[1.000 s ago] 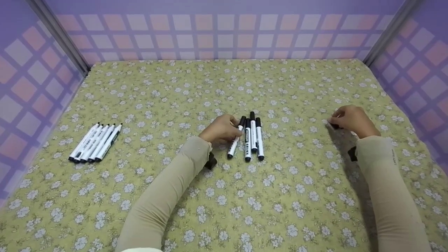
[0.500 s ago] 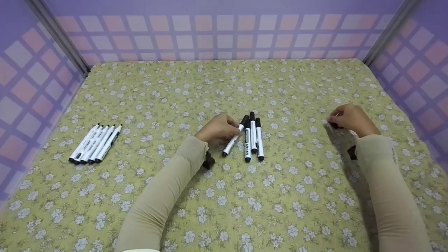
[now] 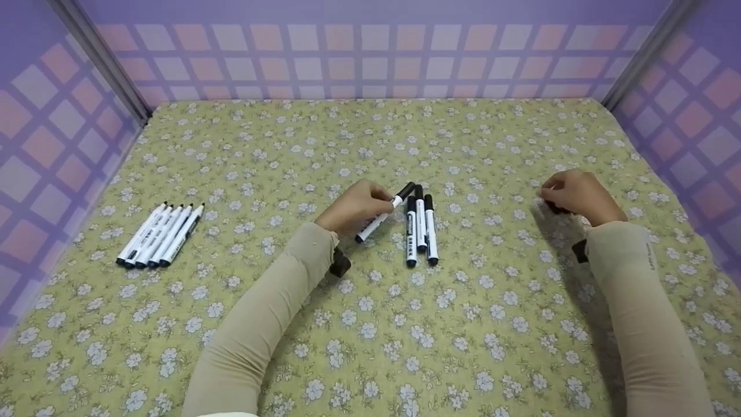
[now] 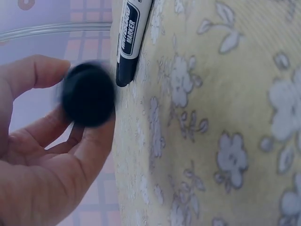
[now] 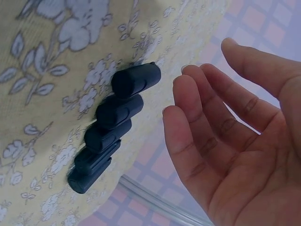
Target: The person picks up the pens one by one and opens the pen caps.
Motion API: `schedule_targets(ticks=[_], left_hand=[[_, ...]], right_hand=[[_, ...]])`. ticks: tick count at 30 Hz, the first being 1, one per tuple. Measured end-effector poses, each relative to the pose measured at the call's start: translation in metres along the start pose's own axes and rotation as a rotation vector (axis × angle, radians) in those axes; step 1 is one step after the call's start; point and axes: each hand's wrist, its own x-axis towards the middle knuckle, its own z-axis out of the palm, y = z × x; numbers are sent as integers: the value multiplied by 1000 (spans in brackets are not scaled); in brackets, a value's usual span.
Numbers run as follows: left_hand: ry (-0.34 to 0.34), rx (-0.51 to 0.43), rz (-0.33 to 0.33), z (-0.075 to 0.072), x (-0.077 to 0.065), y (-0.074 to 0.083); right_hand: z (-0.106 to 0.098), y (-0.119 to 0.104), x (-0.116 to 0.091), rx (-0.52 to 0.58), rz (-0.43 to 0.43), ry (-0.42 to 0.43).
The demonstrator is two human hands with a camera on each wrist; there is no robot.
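Left hand point(image 3: 358, 205): one white marker point(image 3: 376, 223) is grasped between thumb and fingers, just left of the middle of the scene. The marker is held slanted, its black cap point(image 3: 407, 189) pointed far and right, its dark butt near and left. In the left wrist view the butt is blurred. Whether the cap is touched by the next marker's cap cannot be told.

Right hand point(image 3: 579, 196): released, fingers loosely bent, thumb set apart. It is held at the right of the scene, just beside five loose black caps point(image 5: 108, 135), laid in a slanting row on the cloth.

Just right of the held marker, three capped markers point(image 3: 421, 223) are laid side by side, caps to the far side, the middle one set slightly farther.

Well to the left, five uncapped markers point(image 3: 159, 237) are lined up close together, nibs far, dark butts near.

Both arms are covered by beige sleeves point(image 3: 642, 313). The surface is covered by a yellow floral cloth point(image 3: 463, 359), bordered on the far side by a purple checked wall point(image 3: 370, 11).
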Motion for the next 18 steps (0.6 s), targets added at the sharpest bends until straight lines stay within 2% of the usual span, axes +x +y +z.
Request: schedule_targets(ticks=[4,9,15,18], left_hand=[[3,8,4,-3,-3,0],[21,96,1,-10,-7,0],[29,173,60,-18,-11,0],[36,197,68,-21,-13,1]], right_hand=[[1,-4,1,5,0,-8],[3,-10,4,-23,-6,2],[5,-26,6,-8,-65,49],[7,-36,6,7,-111,79]])
